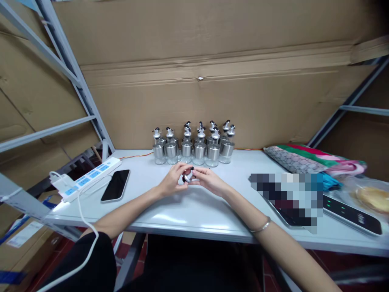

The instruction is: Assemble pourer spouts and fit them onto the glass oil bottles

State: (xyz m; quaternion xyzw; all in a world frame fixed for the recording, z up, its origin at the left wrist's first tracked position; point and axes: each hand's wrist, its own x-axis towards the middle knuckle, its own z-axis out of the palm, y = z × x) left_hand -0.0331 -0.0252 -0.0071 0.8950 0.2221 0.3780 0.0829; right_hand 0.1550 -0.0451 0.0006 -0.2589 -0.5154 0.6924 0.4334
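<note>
Left hand (172,178) and right hand (208,179) meet mid-bench (194,207), both pinched on one small spout cap (188,175), held close before the row of glass dispenser bottles (194,148) for fingertip work

Looks like a stockroom or small packing corner of a warehouse, not anyone's home. The white table (194,211) is boxed in by big sheets of brown cardboard (212,52) behind it and bare grey metal racking (75,81) on both sides. At the back of the table stands a cluster of identical glass oil bottles with steel bands and pour spouts (194,146), clearly stock. Left of the bottles lie a power strip (88,176) and a phone (116,185); right of them, folded fabric bags (313,162).
</note>
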